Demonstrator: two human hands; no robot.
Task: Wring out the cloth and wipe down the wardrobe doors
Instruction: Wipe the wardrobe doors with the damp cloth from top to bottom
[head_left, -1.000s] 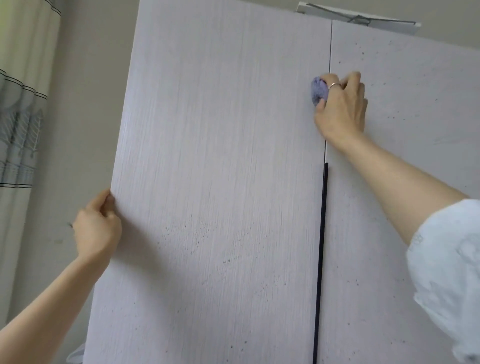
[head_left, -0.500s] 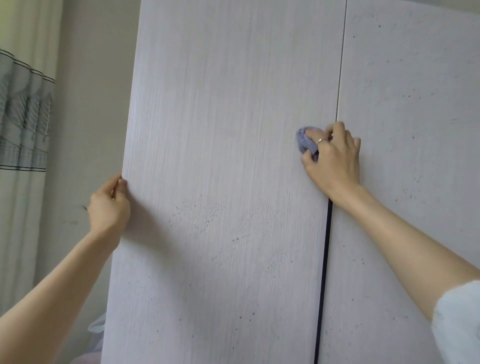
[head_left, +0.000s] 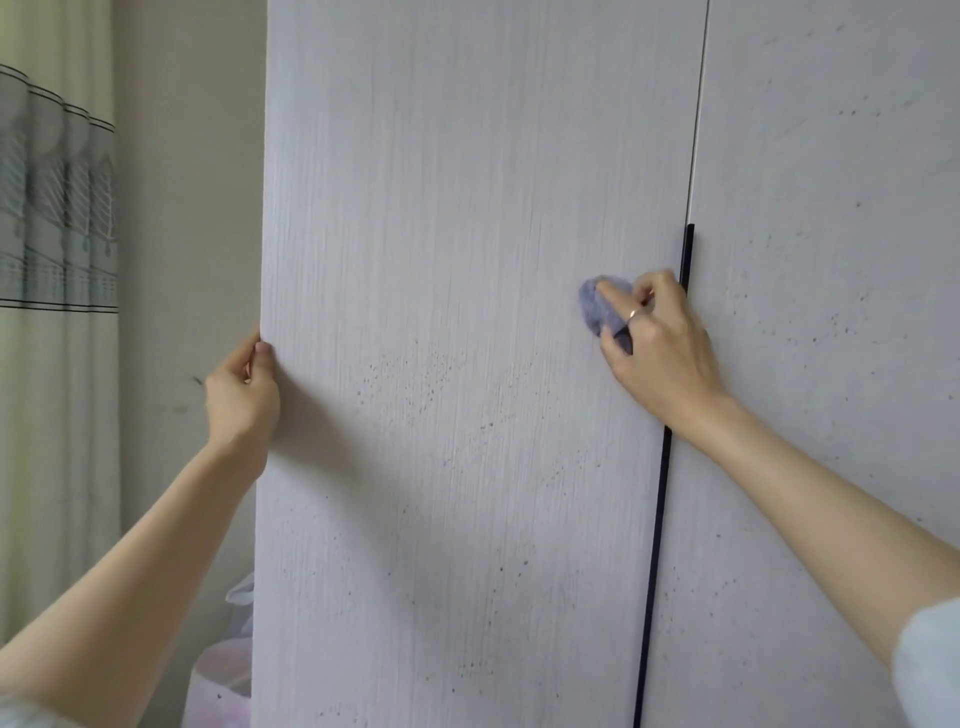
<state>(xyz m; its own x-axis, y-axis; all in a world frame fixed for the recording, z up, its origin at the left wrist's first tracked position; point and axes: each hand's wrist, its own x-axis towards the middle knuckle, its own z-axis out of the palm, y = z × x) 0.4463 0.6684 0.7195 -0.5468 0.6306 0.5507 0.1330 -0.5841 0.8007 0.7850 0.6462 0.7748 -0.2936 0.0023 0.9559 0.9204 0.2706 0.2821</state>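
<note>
Pinching cloth (head_left: 597, 306), right hand (head_left: 660, 348) presses left door (head_left: 467, 260).

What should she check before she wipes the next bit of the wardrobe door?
1. Cloth in hand: ok. The right hand grips the bunched purple cloth.
2. Cloth touching the door: ok. It presses on the left wardrobe door, beside the black handle strip.
3. Door held steady: ok. The left hand holds its outer edge.
4. Dirt left: not ok. Dark specks show below the cloth.
5. Right wardrobe door clean: not ok. It is speckled too.
6. Cloth wrung out enough: cannot tell.
</note>
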